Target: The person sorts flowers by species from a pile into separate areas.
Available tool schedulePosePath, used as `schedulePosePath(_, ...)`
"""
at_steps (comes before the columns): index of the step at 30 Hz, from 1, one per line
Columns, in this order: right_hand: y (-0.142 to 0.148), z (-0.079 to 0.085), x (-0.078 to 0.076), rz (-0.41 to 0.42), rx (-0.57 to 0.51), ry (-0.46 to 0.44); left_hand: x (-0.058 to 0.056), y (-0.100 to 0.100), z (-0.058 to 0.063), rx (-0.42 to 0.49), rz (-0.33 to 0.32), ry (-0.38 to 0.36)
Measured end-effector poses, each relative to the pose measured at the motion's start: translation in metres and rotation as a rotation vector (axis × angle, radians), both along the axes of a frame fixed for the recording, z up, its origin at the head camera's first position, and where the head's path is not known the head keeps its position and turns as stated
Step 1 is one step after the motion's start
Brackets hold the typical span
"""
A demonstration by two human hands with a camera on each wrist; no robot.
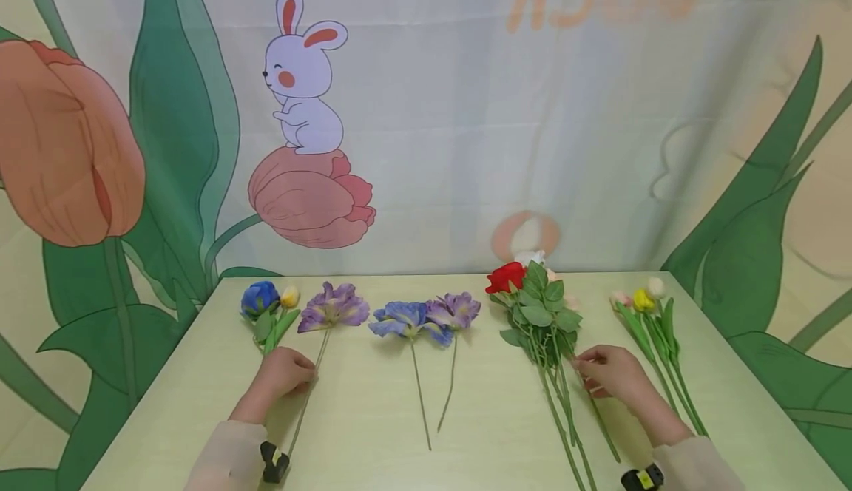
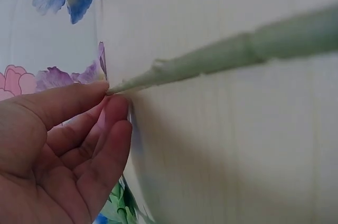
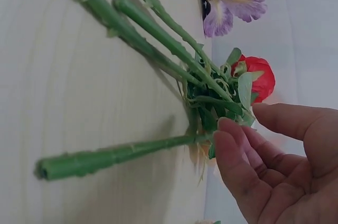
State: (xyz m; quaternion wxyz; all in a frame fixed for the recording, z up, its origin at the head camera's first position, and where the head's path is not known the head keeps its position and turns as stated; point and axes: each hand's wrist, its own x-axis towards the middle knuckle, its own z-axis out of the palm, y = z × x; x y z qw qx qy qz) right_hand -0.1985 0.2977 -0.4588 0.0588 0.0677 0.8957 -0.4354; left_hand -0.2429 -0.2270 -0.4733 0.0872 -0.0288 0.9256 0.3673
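Note:
My left hand (image 1: 288, 371) pinches the thin green stem of a purple iris (image 1: 333, 306) between thumb and fingertips. In the left wrist view the stem (image 2: 211, 57) runs from the fingertips toward the camera. A bunch of roses lies at the right, with a red rose (image 1: 506, 277) and green leaves (image 1: 535, 313). My right hand (image 1: 615, 373) is at the right side of this bunch, its fingers bent loosely beside one separate stem (image 1: 602, 421). In the right wrist view a gap shows between thumb and fingers, with the fingertips right at that stem (image 3: 121, 155).
A blue iris (image 1: 402, 321) and another purple iris (image 1: 455, 310) lie mid-table. Beyond my left hand are a blue flower (image 1: 259, 299) and a yellow tulip (image 1: 290, 297). Several tulips, one yellow (image 1: 643, 300), lie at the right. A printed curtain (image 1: 433, 143) hangs behind the table (image 1: 373, 417).

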Motion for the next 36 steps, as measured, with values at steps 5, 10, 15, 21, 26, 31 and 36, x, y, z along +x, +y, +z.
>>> schedulePosePath(5,0.009,0.005,0.003,-0.009,-0.022,0.006,0.000,-0.004,0.004,0.001,-0.002,-0.010)
schedulePosePath(10,0.014,0.017,0.006,-0.003,-0.041,0.011,-0.003,-0.008,0.013,0.081,0.042,0.004)
schedulePosePath(15,0.006,0.031,0.007,-0.001,-0.063,0.049,0.000,-0.002,0.034,0.194,0.083,0.055)
schedulePosePath(21,-0.024,0.048,0.008,0.021,-0.098,0.139,0.005,0.022,0.063,0.234,0.067,0.148)
schedulePosePath(26,-0.058,0.053,0.002,0.076,-0.131,0.179,0.007,0.054,0.080,0.303,0.054,0.197)
schedulePosePath(31,-0.095,0.056,-0.002,0.135,-0.197,0.210,0.008,0.087,0.087,0.382,0.020,0.233)
schedulePosePath(36,-0.126,0.059,-0.004,0.205,-0.266,0.242,0.012,0.113,0.090,0.431,-0.003,0.245)
